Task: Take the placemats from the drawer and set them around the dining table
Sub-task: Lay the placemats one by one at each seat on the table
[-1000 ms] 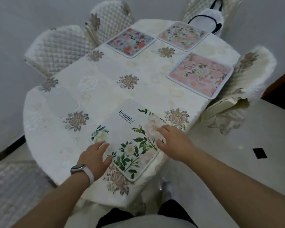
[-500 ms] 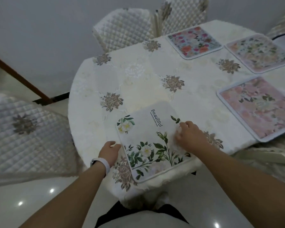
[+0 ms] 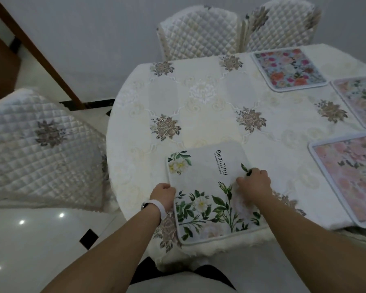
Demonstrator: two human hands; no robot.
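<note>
My left hand (image 3: 163, 194): fingers curled tight, pinching the left edge of the white placemat (image 3: 203, 176).
My right hand (image 3: 255, 183): fingers bent, tips pressing down on the mat's right side; I cannot tell whether they hold its edge.
Mat position: flat between my two hands, close to the near rim of the worktop (image 3: 209, 123).
Other mats: bright floral placemat (image 3: 290, 69), pale floral placemat (image 3: 361, 102) and pink placemat (image 3: 351, 178), all well apart to my right.
Seating: quilted chair (image 3: 40, 144) at my left.

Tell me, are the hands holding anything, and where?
The white placemat: the left hand grips its left edge; the right hand covers its right edge, grip unclear.
</note>
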